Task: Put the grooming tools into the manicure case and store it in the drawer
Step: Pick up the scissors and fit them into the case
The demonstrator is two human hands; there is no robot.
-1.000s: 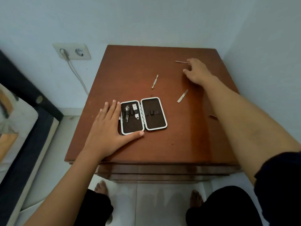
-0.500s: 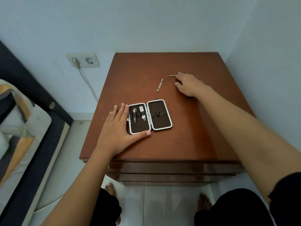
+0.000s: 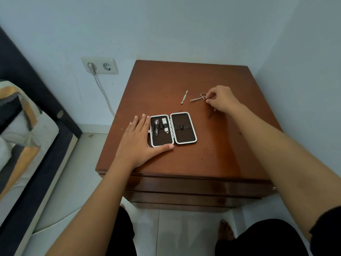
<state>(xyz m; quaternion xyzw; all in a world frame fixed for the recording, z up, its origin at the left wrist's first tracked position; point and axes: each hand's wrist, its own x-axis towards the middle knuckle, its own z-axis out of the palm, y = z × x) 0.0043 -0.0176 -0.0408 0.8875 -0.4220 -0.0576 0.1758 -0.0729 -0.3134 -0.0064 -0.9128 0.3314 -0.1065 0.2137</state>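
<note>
The manicure case (image 3: 185,129) lies open on the brown nightstand (image 3: 212,159), white-rimmed with a dark lining. Its left half holds two metal tools (image 3: 160,125) under straps; the right half is bare. My left hand (image 3: 141,143) rests flat against the case's left side, thumb along its near edge. My right hand (image 3: 220,98) pinches the finger loop of small scissors (image 3: 198,97), blades pointing left, just above the top. A slim metal tool (image 3: 184,97) lies left of the scissors. Another thin tool (image 3: 211,113) is partly hidden under my right wrist.
Drawer fronts (image 3: 184,189) run below the nightstand's front edge, shut. Walls stand close behind and to the right. A wall socket (image 3: 100,65) with a plugged cable is at the left, and a bed (image 3: 24,130) beside it. My feet are on the tiled floor below.
My right hand has drawn back from the far edge and taken hold of the scissors, lifting them toward the middle. The view has shifted. My left hand stays on the case.
</note>
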